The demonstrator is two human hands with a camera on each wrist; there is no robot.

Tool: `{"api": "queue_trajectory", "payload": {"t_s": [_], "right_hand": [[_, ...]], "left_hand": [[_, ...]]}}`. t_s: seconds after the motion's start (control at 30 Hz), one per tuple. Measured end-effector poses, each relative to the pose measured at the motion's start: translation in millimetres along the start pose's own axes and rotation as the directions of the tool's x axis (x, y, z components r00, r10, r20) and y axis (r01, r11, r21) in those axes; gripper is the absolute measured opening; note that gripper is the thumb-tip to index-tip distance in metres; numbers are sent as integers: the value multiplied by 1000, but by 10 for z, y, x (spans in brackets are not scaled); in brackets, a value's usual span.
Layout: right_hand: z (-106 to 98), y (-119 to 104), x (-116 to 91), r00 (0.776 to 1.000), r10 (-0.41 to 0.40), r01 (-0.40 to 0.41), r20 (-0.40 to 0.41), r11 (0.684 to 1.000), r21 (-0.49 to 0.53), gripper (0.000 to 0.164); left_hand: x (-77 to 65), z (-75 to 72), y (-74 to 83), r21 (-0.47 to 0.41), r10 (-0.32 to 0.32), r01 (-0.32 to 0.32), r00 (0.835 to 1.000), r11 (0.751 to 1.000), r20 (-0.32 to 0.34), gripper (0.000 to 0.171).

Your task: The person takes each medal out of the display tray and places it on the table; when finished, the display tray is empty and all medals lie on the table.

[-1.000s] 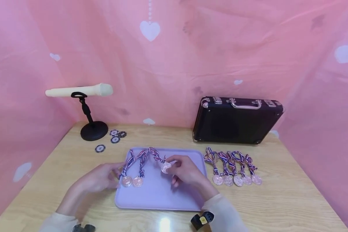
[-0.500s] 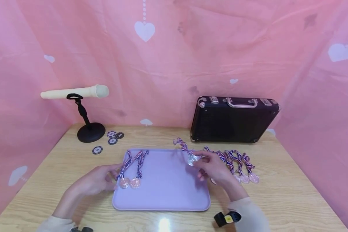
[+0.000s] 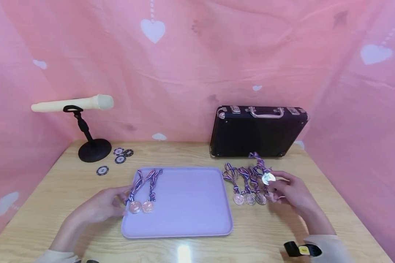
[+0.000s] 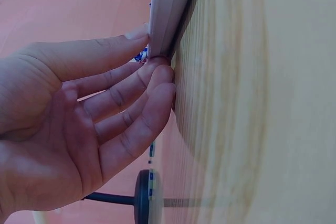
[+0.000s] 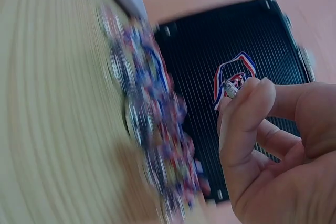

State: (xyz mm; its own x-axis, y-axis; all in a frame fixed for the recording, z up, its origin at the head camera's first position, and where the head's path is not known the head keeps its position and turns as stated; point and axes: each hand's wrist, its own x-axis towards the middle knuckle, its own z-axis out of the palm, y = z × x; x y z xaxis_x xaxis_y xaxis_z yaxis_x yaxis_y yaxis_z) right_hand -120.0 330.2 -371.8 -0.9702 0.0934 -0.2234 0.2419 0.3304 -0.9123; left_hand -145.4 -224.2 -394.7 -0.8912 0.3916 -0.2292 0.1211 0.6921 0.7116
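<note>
In the head view my left hand point(image 3: 100, 206) is at the left edge of a lilac tray point(image 3: 184, 204). The left wrist view shows its thumb on the tray's rim point(image 4: 164, 11) and its fingertips against the lower edge, so it grips that edge. Two medals, one point(image 3: 135, 207) beside the other point(image 3: 147, 207), lie at the tray's left with striped ribbons bunched. My right hand point(image 3: 291, 190) pinches a silvery medal point(image 3: 268, 178) between thumb and finger, its ribbon hanging loose. It is raised over a row of medals point(image 3: 250, 199) right of the tray, partly hiding the row's right end.
A black briefcase point(image 3: 250, 135) stands behind the medal row. At the back left a white microphone point(image 3: 72, 105) rests on a black stand point(image 3: 94, 149). Several poker chips point(image 3: 120, 159) lie near it. Pink cloth hangs behind the table.
My right hand has carried the held medal from above the tray rightward to the far end of the medal row. The left hand stays at the tray's edge. The head view has shifted slightly.
</note>
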Motion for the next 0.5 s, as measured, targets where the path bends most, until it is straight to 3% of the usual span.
{"api": "queue_trajectory", "payload": {"t_s": [0.3, 0.5], "right_hand": [[-563, 340, -60, 995, 50, -51, -89, 999, -14, 57], [-676, 452, -50, 990, 83, -91, -114, 994, -67, 62]], "left_hand": [[-6, 0, -25, -36, 1, -1, 1000, 999, 6, 83], [-4, -7, -31, -48, 17, -17, 1000, 999, 9, 83]]}}
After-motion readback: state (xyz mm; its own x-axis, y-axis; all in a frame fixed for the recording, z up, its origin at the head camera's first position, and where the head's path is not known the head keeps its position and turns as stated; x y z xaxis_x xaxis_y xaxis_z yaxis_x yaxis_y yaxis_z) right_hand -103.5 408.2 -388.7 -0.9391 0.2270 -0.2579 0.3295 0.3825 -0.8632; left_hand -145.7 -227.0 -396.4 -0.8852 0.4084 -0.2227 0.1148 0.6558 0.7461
